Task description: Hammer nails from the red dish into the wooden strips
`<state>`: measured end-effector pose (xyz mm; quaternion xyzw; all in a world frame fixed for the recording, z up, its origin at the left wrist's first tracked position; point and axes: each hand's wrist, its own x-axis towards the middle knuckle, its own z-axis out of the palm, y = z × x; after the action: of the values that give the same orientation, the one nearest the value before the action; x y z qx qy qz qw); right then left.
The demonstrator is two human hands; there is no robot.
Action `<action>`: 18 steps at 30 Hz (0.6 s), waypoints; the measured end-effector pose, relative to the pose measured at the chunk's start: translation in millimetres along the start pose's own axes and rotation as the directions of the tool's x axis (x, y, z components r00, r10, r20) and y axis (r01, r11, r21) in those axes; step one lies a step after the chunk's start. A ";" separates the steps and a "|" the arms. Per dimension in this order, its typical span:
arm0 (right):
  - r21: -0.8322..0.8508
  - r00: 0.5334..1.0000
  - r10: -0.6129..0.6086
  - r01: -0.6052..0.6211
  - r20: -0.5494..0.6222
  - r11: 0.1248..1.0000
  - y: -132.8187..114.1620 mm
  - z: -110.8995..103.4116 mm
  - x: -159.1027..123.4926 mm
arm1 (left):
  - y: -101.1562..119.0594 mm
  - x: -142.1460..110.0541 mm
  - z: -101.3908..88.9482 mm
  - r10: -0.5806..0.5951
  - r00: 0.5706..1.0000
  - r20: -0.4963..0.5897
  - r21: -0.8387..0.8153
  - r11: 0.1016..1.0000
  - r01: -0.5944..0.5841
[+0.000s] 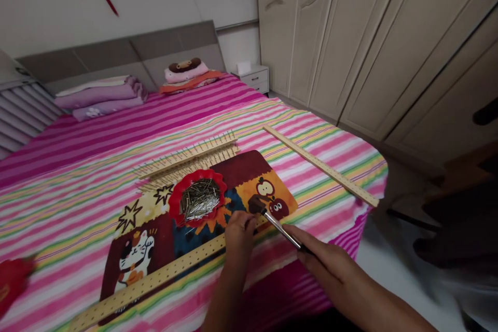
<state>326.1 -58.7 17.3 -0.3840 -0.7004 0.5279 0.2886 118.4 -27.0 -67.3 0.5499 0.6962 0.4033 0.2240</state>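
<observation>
My right hand [321,254] is wrapped round a hammer [282,228] with a dark head, a shiny metal shaft and a dark grip. The hammer's head is just right of my left hand [239,231]. My left hand is closed, fingertips pinched together, and what they hold is too small or hidden to name. It is by a long wooden strip [155,281] with rows of small holes, partly covering the strip's right part. Just beyond, a red scalloped bowl [176,202] holds many loose metal nails [200,199]. Beneath lies a patterned mat [163,241] with a cat and apples.
Wooden strips with upright nails [189,160] lie behind the bowl. Another holed strip [322,166] lies at the right on the striped bedspread [249,129]. A blurred red object [13,280] is at the left edge. Folded bedding [105,97] lies near the headboard; wardrobes [330,36] stand behind.
</observation>
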 end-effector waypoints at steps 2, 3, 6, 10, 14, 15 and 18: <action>0.038 0.998 0.028 -0.026 -0.054 0.999 2.3 -1.4 -5.1 | 0.2 0.0 -1.3 -0.006 1.000 0.002 -0.009 1.000 0.006; 0.062 0.996 0.049 -0.044 -0.079 0.997 4.3 -2.3 -7.8 | 0.1 1.0 -5.0 -0.013 1.000 0.003 -0.011 1.000 0.013; 0.131 0.986 0.128 -0.113 -0.111 0.985 13.5 -5.5 -15.0 | -1.6 10.0 -32.3 -0.034 0.998 -0.050 0.019 0.999 0.035; 0.162 0.960 0.225 -0.198 -0.165 0.967 25.5 -9.6 -21.5 | -9.8 35.2 -83.8 -0.082 0.971 -0.224 0.293 0.944 0.148; 0.172 0.943 0.278 -0.248 -0.183 0.953 28.4 -10.8 -24.0 | -22.2 60.8 -101.5 -0.167 0.979 -0.116 0.549 0.811 0.204; 0.175 0.943 0.285 -0.256 -0.174 0.951 28.1 -10.8 -24.0 | -24.7 65.2 -99.9 -0.177 0.981 -0.085 0.586 0.787 0.193; 0.140 0.944 0.275 -0.252 -0.183 0.958 27.6 -11.1 -23.0 | -29.4 72.7 -92.3 -0.185 0.982 -0.048 0.642 0.747 0.172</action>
<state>353.9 -68.3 -6.2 -0.5085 -0.5785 0.5596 0.3059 10.1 10.7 -28.5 0.5281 0.8392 0.1117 0.0659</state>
